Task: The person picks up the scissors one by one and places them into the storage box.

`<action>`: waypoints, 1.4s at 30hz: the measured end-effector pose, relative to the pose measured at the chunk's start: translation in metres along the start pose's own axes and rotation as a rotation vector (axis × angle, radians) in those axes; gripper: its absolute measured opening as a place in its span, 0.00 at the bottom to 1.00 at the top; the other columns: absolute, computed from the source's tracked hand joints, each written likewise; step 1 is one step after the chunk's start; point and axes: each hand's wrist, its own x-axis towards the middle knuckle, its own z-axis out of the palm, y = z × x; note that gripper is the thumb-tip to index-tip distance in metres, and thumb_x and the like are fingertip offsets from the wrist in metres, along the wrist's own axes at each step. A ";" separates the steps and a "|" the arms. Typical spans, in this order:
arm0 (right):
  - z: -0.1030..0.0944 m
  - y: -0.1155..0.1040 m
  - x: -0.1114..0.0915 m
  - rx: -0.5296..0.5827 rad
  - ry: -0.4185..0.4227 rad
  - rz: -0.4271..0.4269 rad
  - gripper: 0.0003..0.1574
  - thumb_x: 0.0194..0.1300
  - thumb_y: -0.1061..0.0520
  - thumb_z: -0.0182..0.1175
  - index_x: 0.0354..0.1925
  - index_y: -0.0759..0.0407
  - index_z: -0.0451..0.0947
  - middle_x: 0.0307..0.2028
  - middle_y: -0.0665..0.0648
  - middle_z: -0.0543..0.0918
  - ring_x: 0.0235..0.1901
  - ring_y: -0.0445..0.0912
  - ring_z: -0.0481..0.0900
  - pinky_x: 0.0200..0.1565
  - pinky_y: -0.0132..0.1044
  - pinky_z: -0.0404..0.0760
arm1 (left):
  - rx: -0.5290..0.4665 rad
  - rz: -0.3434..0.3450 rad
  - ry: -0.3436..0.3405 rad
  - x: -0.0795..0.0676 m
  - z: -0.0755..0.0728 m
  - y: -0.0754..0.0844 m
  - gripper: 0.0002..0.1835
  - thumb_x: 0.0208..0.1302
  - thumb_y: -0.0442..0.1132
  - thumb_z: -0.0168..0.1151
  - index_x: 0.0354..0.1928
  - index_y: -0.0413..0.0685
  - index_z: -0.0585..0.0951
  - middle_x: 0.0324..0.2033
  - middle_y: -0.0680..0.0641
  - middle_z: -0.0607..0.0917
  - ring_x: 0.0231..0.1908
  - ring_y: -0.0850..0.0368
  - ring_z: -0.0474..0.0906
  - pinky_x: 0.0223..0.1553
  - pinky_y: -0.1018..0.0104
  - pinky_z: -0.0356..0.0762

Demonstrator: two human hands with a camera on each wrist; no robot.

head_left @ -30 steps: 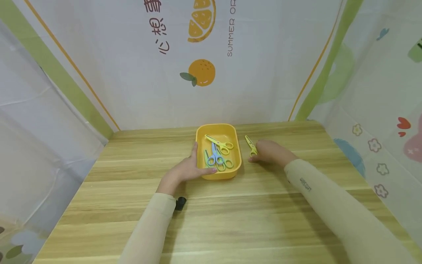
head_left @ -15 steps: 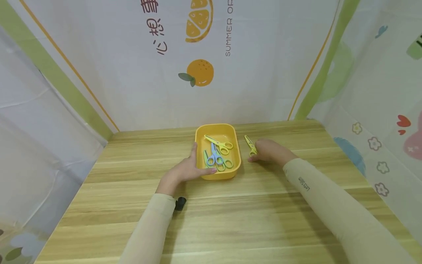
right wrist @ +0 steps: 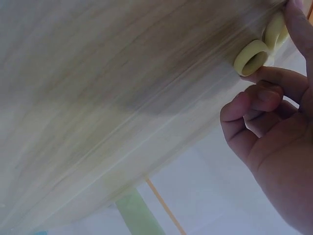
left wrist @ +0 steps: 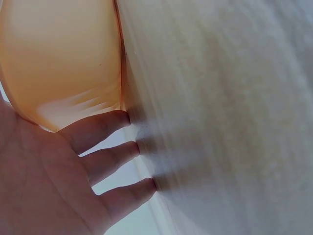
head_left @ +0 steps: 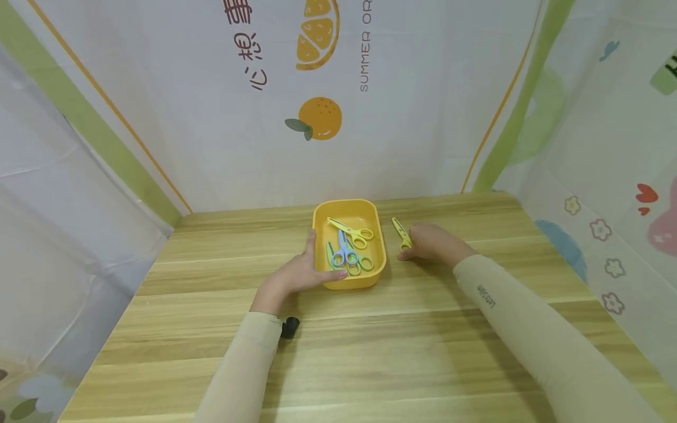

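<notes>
A yellow plastic bin (head_left: 353, 284) stands at the back middle of the table. My left hand (head_left: 296, 273) braces its near left corner, thumb along the near rim and fingers beside the left wall. In the left wrist view those fingers are spread and fairly straight, tips at the tabletop. To the bin's right, yellow scissors (head_left: 400, 230) lie with blades pointing away from me. My right hand (head_left: 432, 242) pinches their handle between thumb and index finger; a handle loop (right wrist: 243, 56) shows in the right wrist view. The other fingers are curled in.
Inside the bin lie more yellow scissors (head_left: 346, 228), blue scissors (head_left: 344, 244) and green scissors (head_left: 330, 249), overlapping. The wooden table (head_left: 370, 364) meets a white printed cloth (head_left: 412, 129) at its back edge. A black piece (head_left: 290, 327) sits by the left cuff.
The head view shifts very slightly. Both hands, the bin and the scissors otherwise stay as they were.
</notes>
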 end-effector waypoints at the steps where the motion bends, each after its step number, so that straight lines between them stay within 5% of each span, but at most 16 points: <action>1: 0.000 -0.001 -0.001 -0.006 0.006 -0.005 0.33 0.68 0.38 0.73 0.21 0.53 0.68 0.23 0.50 0.69 0.26 0.45 0.67 0.32 0.38 0.69 | -0.001 0.000 0.003 0.000 0.000 0.000 0.80 0.55 0.76 0.73 0.84 0.55 0.22 0.81 0.29 0.61 0.78 0.35 0.66 0.79 0.39 0.61; 9: 0.001 -0.003 -0.002 -0.070 0.030 -0.014 0.34 0.68 0.36 0.72 0.20 0.53 0.68 0.25 0.51 0.70 0.27 0.46 0.68 0.33 0.40 0.71 | -0.007 0.006 0.000 0.000 0.000 -0.001 0.81 0.53 0.77 0.73 0.84 0.55 0.22 0.81 0.30 0.60 0.79 0.36 0.63 0.80 0.39 0.60; 30: 0.002 -0.007 -0.002 -0.027 -0.002 0.042 0.32 0.69 0.38 0.71 0.22 0.53 0.69 0.24 0.51 0.70 0.27 0.46 0.69 0.34 0.39 0.71 | -0.062 0.031 0.005 0.002 0.002 -0.006 0.81 0.53 0.75 0.75 0.84 0.58 0.20 0.83 0.30 0.55 0.81 0.35 0.59 0.82 0.38 0.55; 42: 0.009 0.007 0.000 0.027 0.071 0.039 0.32 0.65 0.35 0.74 0.22 0.52 0.71 0.24 0.50 0.72 0.26 0.46 0.69 0.29 0.39 0.69 | -0.060 0.026 -0.010 0.002 0.000 -0.006 0.80 0.54 0.74 0.75 0.84 0.58 0.21 0.83 0.31 0.56 0.81 0.35 0.59 0.81 0.38 0.55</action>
